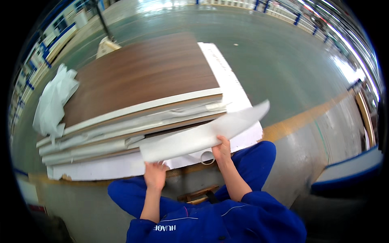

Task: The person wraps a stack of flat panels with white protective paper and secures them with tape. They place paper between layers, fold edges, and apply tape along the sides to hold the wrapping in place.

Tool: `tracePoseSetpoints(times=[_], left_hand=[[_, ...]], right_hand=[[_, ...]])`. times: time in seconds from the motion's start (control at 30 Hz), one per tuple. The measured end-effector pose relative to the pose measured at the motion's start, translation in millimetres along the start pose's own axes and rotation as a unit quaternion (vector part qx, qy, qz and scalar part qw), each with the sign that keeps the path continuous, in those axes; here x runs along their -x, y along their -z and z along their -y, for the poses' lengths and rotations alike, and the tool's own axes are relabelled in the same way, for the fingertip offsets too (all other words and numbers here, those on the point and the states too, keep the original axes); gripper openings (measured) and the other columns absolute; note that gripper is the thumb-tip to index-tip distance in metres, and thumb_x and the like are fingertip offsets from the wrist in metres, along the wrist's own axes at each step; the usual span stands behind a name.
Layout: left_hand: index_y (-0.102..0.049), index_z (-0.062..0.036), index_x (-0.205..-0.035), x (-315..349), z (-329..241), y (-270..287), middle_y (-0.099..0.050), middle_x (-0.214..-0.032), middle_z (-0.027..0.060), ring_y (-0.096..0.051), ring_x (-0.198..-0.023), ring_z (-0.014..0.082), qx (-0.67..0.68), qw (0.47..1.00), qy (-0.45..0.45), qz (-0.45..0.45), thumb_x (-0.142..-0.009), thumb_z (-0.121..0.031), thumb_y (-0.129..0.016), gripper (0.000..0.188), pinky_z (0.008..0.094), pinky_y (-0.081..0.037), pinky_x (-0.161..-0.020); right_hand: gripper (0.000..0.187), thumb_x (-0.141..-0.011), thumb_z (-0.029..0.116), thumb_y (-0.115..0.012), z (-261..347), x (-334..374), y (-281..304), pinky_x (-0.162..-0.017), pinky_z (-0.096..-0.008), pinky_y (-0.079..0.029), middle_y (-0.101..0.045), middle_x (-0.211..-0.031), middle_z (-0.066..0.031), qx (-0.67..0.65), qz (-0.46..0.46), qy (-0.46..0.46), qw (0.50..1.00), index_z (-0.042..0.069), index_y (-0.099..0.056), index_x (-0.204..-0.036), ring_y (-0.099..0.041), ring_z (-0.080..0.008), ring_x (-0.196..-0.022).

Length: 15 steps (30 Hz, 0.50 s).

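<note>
A long strip of white foam sheet [182,141] stretches between my two hands, over the near edge of the stack of panels. My left hand [155,175] is closed at the strip's lower left corner. Farther right, my right hand [221,149] grips its near edge with the thumb on top, and the free end curls up beyond it. A brown wood-grain panel [146,77] lies on top of the stack, its pale edge facing me. Below it are more panels wrapped in white foam [97,143]. A roll of tape [207,158] sits beside my right hand.
Crumpled white foam [56,101] hangs over the stack's left corner. A white board [227,73] lies beneath the panels and sticks out to the right. A pallet truck [107,44] stands behind. A small wooden stool [197,195] is between my legs. Blue-edged boards [344,174] are at the right.
</note>
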<state>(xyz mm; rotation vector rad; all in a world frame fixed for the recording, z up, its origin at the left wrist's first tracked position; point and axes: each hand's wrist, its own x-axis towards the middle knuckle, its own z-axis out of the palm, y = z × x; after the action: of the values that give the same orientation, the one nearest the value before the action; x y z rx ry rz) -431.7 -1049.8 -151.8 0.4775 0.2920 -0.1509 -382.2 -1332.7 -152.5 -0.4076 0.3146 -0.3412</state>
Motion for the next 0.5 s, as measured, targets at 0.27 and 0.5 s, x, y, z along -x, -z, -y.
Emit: tracePoseSetpoints(times=[0.27,0.5], left_hand=[[-0.042,-0.0082,-0.130,-26.2,83.6,-59.1,-0.049,-0.128,0.0057,-0.044,-0.121,0.0226,0.018,1.000,-0.008,0.006,-0.089,-0.012,-0.062,0.046,0.0412,-0.034,-0.105],[-0.049,-0.0046,-0.123,-45.3,97.4,-47.6,-0.057,-0.121,0.0081,-0.051,-0.116,0.0259,0.154,0.987,0.005,-0.038,-0.090,-0.021,-0.061,0.039,0.0430,-0.039,-0.103]], right_hand=[[0.054,-0.078,0.002,-0.057,-45.6,54.3,-7.1,-0.109,-0.0457,-0.032,-0.049,-0.130,-0.0117,-0.029,0.035,-0.092,0.995,0.001,-0.041,-0.130,-0.044,-0.0295,-0.123],[0.050,-0.082,0.007,-0.058,-51.6,56.9,7.7,-0.106,-0.0449,-0.034,-0.050,-0.130,-0.0102,-0.045,0.010,-0.149,0.988,0.006,-0.043,-0.130,-0.044,-0.0271,-0.124]])
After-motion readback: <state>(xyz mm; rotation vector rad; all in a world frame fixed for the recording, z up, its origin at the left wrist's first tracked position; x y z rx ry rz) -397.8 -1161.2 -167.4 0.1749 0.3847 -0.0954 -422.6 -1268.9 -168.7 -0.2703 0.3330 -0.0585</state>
